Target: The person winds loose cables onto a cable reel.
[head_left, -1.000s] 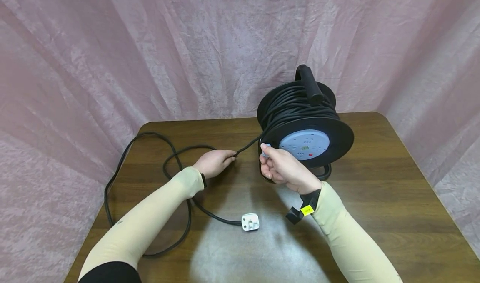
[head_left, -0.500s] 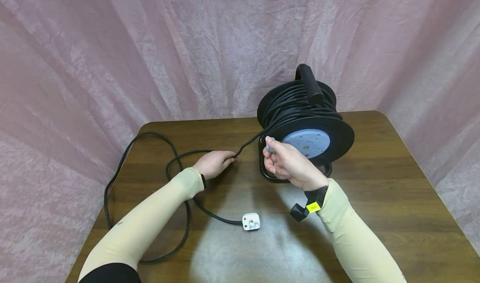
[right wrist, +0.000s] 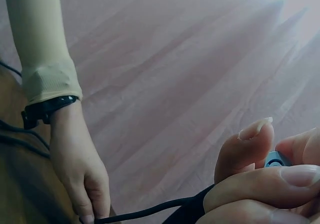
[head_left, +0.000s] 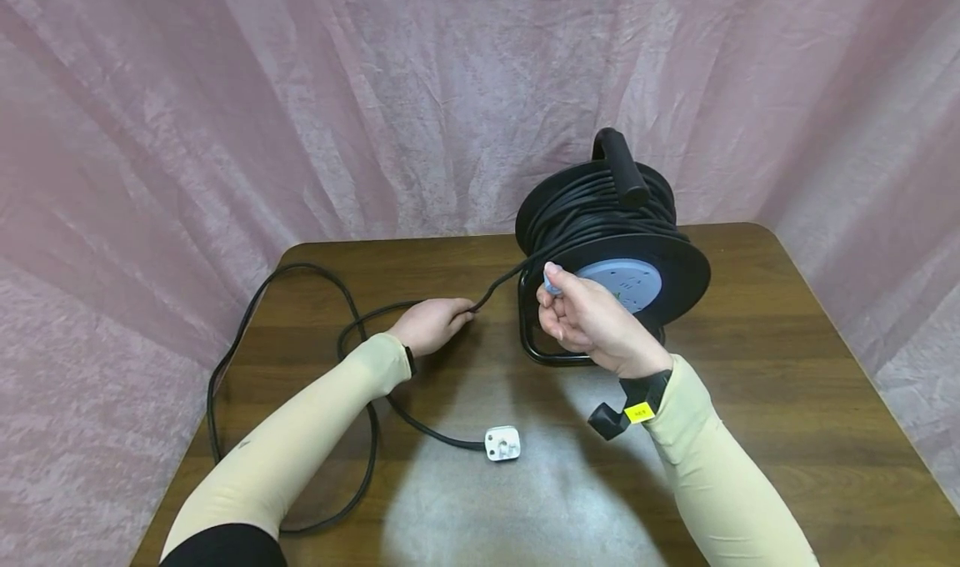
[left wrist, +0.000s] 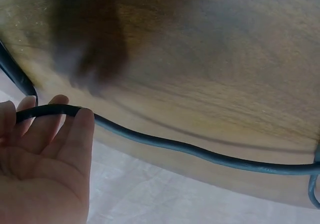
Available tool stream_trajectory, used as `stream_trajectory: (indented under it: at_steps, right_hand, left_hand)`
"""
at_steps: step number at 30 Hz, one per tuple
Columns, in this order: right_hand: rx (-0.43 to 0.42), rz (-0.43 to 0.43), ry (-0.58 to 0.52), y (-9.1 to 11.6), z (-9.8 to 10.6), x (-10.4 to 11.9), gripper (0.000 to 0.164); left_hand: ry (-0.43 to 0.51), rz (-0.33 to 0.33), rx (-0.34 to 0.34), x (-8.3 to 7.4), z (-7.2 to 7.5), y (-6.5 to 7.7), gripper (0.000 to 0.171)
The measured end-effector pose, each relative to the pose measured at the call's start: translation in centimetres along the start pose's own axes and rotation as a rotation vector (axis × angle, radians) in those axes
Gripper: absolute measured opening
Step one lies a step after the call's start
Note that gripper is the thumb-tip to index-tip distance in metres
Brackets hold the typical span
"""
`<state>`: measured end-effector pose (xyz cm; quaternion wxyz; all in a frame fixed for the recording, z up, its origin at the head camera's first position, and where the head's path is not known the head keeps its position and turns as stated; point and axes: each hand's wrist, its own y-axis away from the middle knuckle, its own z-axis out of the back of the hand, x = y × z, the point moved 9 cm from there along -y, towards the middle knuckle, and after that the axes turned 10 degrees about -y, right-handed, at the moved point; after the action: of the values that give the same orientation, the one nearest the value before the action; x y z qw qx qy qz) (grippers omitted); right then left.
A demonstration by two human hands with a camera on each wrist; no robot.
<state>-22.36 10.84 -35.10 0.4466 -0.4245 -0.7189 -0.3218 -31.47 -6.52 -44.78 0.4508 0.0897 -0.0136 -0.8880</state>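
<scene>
The person's left hand [head_left: 431, 327] loosely grips the black cable [left wrist: 150, 139], which runs from its fingers toward two o'clock onto the black cable reel [head_left: 611, 248]. At the reel's eight o'clock, the right hand [head_left: 596, 325] pinches a small light-blue knob [head_left: 552, 280] between thumb and fingers, partly covering the light-blue socket panel [head_left: 626, 279]. A white plug [head_left: 502, 444] lies on the wooden table [head_left: 795, 383] at the left hand's five o'clock; loops of cable spread at its eight.

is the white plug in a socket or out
Out: the plug lies on the table, apart from the reel and its sockets.
</scene>
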Motion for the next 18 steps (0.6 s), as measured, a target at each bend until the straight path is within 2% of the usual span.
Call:
stream_trajectory:
  at_steps: [7, 18]
  right_hand:
    - [-0.006, 0.003, -0.017, 0.5, 0.3, 0.8, 0.049]
    - [0.026, 0.051, -0.001, 1.1, 0.6, 2.1, 0.048]
  left_hand:
    - [0.001, 0.001, -0.006, 0.0, 0.1, 0.0, 0.030]
    - [-0.004, 0.022, -0.009, -0.1, 0.4, -0.1, 0.033]
